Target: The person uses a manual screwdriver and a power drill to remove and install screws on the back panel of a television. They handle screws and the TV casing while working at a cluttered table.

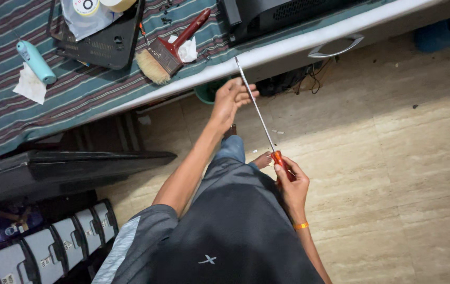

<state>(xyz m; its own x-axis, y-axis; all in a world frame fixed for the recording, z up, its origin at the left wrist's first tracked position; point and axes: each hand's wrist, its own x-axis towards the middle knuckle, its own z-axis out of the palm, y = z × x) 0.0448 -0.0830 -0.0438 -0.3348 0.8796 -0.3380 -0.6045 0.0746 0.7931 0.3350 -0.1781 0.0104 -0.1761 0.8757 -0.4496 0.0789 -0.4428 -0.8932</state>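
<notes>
A long screwdriver (256, 108) with an orange handle and a thin metal shaft runs from lower right up to the table's edge. My right hand (291, 184) grips the orange handle; an orange band is on that wrist. My left hand (230, 100) is raised near the table's white edge, its fingers lightly touching the upper part of the shaft. Below both hands are my dark shirt and jeans.
A table with a striped cloth (51, 100) carries a paintbrush (164, 50), a teal tool (35, 60) on a tissue, a black panel (104, 37) and a dark device (283, 16). A black flat screen (67, 165) leans below. Grey boxes (51, 244) sit lower left. Beige tile floor (393, 158) spreads to the right.
</notes>
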